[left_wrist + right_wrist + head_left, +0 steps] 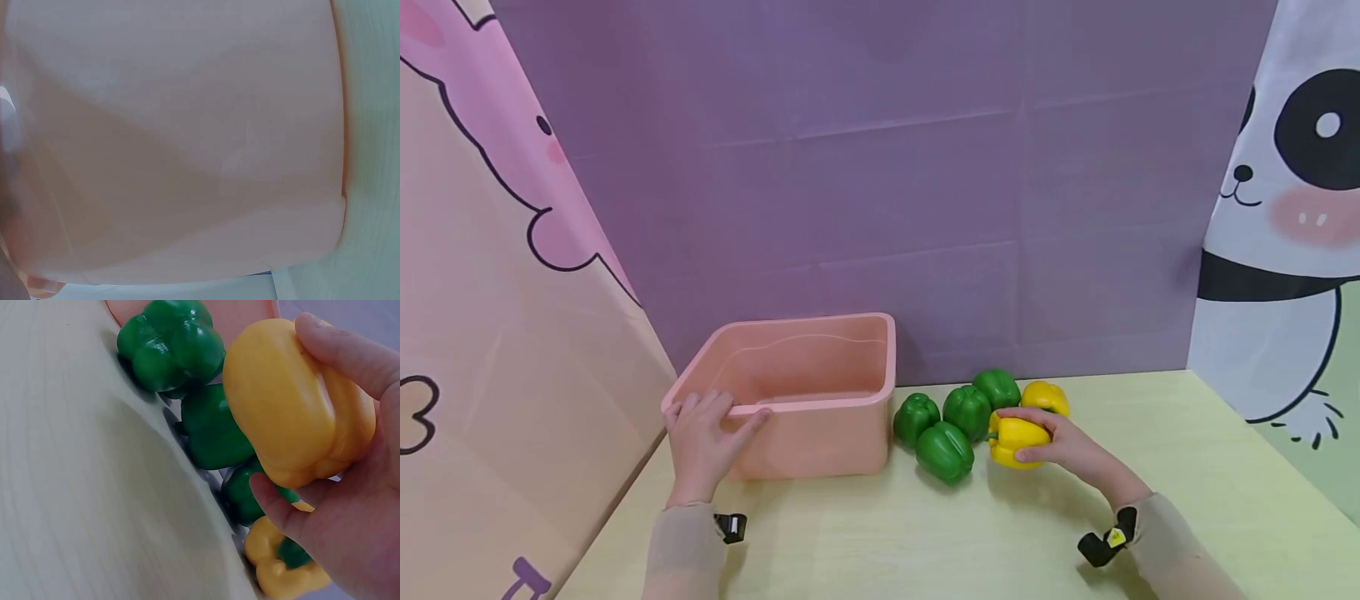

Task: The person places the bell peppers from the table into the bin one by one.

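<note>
My left hand (706,442) grips the near rim of a pink plastic bin (820,442), its fingers over the edge and the thumb along the front. In the left wrist view, the bin's smooth wall (187,137) takes up most of the picture. On the right, my right hand (1075,450) holds a yellow bell pepper (1013,442) between thumb and fingers. The right wrist view shows this pepper (281,400) raised off the table. Close behind it is a second yellow bell pepper (1047,397). Several green bell peppers (944,452) cluster between the bin and my right hand.
The pale wooden table (880,542) stretches in front of the bin and peppers. A purple backdrop (955,183) stands right behind them. Cartoon-printed sheets flank the table, with a pink figure (497,108) at left and a panda (1270,333) at right.
</note>
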Demonstrator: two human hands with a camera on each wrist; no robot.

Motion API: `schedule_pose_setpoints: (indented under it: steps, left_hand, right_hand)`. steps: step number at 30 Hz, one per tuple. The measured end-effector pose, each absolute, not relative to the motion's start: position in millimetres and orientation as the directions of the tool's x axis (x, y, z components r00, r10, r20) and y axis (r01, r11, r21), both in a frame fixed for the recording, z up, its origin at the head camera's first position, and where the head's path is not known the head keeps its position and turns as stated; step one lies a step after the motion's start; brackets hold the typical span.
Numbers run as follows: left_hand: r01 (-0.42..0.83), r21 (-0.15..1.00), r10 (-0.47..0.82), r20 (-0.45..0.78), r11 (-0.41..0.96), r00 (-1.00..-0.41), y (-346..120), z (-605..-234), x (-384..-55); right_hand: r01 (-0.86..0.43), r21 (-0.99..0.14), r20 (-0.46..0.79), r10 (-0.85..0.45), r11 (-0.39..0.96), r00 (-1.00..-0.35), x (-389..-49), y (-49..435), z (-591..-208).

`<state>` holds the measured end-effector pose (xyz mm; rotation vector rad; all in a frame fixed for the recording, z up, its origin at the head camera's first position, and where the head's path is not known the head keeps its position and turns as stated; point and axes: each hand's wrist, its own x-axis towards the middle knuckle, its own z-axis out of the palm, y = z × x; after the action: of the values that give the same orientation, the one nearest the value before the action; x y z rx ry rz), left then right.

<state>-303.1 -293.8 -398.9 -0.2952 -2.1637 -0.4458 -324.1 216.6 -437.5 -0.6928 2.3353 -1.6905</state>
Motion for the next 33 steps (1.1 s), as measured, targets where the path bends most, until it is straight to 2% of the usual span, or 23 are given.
schedule_pose_setpoints:
  steps: [7, 16, 22, 33]
  left_hand:
    - [0.356, 0.221, 0.040, 0.799, 0.908, -0.600, -293.4, -399.0, -303.1]
    - [0.374, 0.210, 0.047, 0.819, 0.903, -0.572, -293.5, -398.5, -304.7]
    - [0.386, 0.213, 0.056, 0.813, 0.898, -0.579, -290.6, -400.4, -305.8]
    - [0.371, 0.203, 0.048, 0.823, 0.906, -0.566, -291.4, -397.8, -302.1]
  right_hand:
    - [-0.288, -0.922, 0.144, -0.460, 0.260, -0.876, -322.2, 219.0, -434.0]
    - [-0.303, -0.917, 0.162, -0.450, 0.261, -0.878, -325.9, 218.7, -431.2]
    - [-0.288, -0.924, 0.152, -0.449, 0.252, -0.881, -327.5, 219.0, -431.7]
    - [-0.345, -0.893, 0.161, -0.509, 0.290, -0.846, -335.3, 209.4, -428.6]
